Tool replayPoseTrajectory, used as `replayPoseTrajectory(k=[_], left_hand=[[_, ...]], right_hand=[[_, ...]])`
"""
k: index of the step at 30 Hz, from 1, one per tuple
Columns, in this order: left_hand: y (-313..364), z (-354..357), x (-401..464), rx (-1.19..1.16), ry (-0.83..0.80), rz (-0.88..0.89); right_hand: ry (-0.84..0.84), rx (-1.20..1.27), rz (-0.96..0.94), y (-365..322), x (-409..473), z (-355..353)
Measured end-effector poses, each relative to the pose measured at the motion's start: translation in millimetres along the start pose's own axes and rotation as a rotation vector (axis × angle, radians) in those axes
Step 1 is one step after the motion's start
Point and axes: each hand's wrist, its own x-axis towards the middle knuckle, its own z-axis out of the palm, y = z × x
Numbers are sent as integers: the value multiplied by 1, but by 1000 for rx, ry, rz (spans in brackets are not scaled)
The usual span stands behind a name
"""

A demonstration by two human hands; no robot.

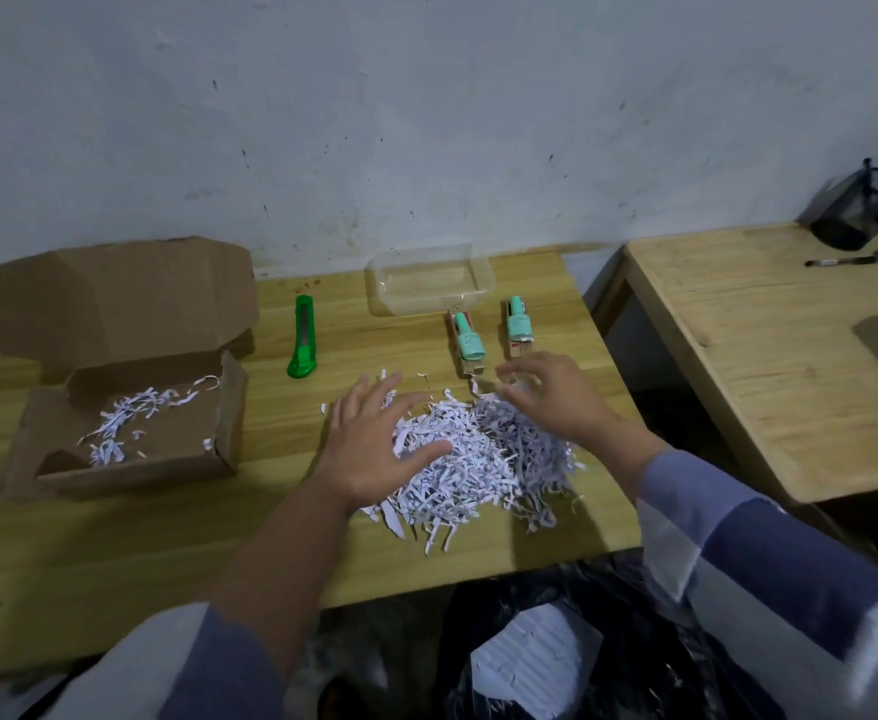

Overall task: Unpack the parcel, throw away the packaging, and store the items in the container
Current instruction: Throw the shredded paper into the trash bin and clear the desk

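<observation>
Both hands, left [374, 449] and right [551, 402], rest spread open on the shreds [483, 459], holding nothing yet. A careless sweep toward the bag [634, 641] could scatter strips or knock the bottles [469, 339] beside the empty tub [484, 288]

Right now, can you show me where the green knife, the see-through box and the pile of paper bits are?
green knife [302, 337], head view, middle of its handle.
see-through box [429, 279], head view, its bare floor.
pile of paper bits [483, 459], head view, centre of the heap.
</observation>
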Motion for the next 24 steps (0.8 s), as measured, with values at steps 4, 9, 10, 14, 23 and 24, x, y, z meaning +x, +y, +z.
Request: replayPoseTrajectory(k=[4, 9, 10, 14, 23, 24], left_hand=[[-9, 12, -13, 78, -126, 30], [-5, 41, -13, 94, -79, 101], [-5, 44, -11, 83, -59, 116], [-4, 49, -8, -62, 14, 105], [30, 34, -23, -284, 138, 32], [38, 29, -23, -311, 142, 43]], right_hand=[[-242, -75, 0, 21, -42, 18], [-164, -257, -161, 23, -54, 59], [-136, -268, -185, 22, -52, 64], [-64, -52, -194, 17, -42, 79], [79, 186, -122, -5, -62, 58], [105, 184, -119, -8, -66, 50]])
